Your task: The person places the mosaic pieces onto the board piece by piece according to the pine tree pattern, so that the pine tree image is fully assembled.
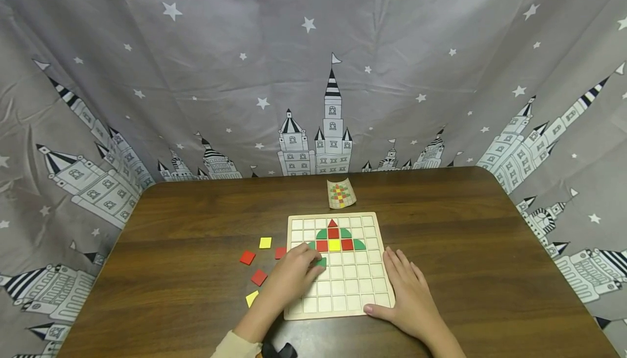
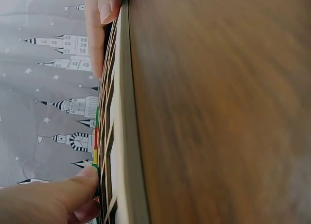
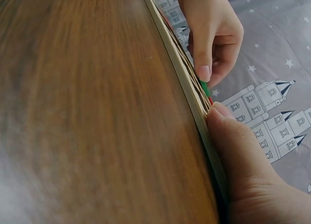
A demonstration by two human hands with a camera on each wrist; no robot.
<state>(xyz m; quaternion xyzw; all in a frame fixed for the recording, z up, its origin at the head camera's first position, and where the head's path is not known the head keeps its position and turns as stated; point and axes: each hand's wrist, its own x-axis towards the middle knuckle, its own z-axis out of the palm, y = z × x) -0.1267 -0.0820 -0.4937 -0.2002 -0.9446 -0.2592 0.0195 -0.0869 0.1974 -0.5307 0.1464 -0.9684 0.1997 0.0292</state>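
A wooden grid board [image 1: 345,288] lies on the table, with red, green and yellow tiles forming a stepped shape in its upper rows. My left hand [image 1: 294,272] reaches over the board's left side and pinches a green rounded tile [image 1: 321,261] between thumb and fingers, just below the lowest filled row. In the left wrist view, the thumb of that hand [image 2: 63,197] presses against the green piece. Along the board's right edge rests my right hand [image 1: 413,299], its fingers extended and its thumb on the near right corner.
Left of the board lie loose red tiles [image 1: 247,258] and yellow tiles [image 1: 265,243]. A small pattern card [image 1: 341,193] sits beyond the board's far edge. Behind the wooden table [image 1: 490,249] hangs a grey castle-print curtain [image 1: 416,31]. A black object [image 1: 280,350] shows near the left forearm.
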